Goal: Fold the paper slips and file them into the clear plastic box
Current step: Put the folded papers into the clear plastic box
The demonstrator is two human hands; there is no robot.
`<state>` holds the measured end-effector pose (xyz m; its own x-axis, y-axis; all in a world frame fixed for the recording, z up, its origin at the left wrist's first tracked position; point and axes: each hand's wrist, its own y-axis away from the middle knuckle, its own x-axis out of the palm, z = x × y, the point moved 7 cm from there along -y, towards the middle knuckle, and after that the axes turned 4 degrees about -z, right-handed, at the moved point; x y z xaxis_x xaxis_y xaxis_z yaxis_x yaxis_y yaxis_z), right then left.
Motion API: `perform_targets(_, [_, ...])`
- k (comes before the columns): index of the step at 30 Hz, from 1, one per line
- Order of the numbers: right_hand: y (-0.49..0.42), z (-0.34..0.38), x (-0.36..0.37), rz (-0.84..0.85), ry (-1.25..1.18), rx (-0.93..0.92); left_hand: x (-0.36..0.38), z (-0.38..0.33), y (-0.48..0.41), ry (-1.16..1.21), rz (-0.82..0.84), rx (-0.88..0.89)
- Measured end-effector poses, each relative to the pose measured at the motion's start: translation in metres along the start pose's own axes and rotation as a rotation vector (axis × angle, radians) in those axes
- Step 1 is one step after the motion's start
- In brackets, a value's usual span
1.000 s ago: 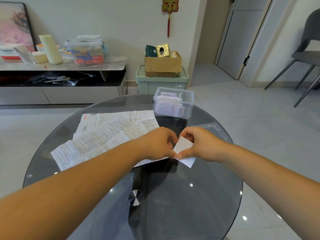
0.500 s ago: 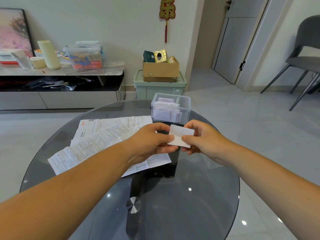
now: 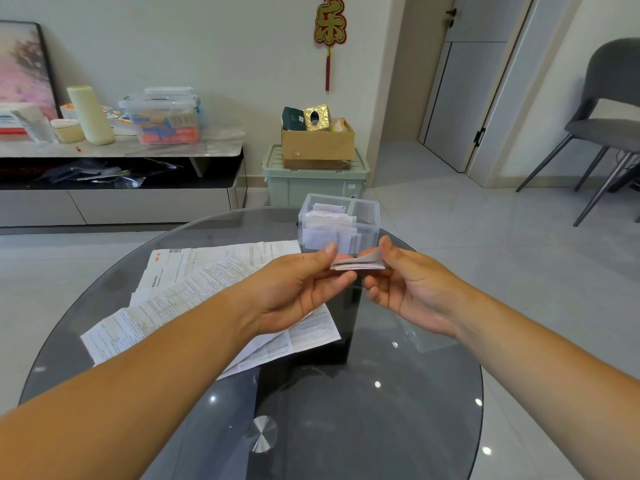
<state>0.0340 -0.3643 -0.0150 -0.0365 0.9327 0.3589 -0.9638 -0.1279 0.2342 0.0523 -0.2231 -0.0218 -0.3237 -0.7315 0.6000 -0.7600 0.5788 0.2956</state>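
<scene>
Between left hand (image 3: 298,289), right hand (image 3: 412,289): folded slip (image 3: 360,264), both pinching; box (image 3: 341,211) just behind.

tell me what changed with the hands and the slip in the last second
The left hand and right hand raised the folded slip from low over the table and carried it away toward the clear box. The slip turned from face-on to nearly flat. Both hands still pinch it. The unfolded sheets and the box stayed put.

The left hand (image 3: 294,292) hides part of the unfolded sheets (image 3: 180,299), whose print is too small to read.
</scene>
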Motion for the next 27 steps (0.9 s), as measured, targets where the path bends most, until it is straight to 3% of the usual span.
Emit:
perform_targets(4, [-0.002, -0.003, -0.007, -0.064, 0.117, 0.013, -0.004, -0.001, -0.005, -0.152, -0.093, 0.019])
perform_targets(10, [-0.016, 0.018, -0.019, -0.197, 0.677, -0.185, 0.001, -0.022, -0.01, -0.793, -0.223, 0.261])
perform_targets(18, [-0.046, 0.062, 0.006, -0.154, 1.392, -0.501, 0.01, -0.072, -0.042, -1.411, -0.321, 0.603])
perform_targets(22, [-0.081, 0.087, 0.009, -0.211, 1.438, -0.587, 0.011, -0.102, -0.064, -1.554, -0.304, 0.741])
perform_targets(27, [-0.13, 0.115, -0.012, -0.409, 1.197, -0.587, -0.009, -0.121, -0.108, -2.045, -0.232, 0.587])
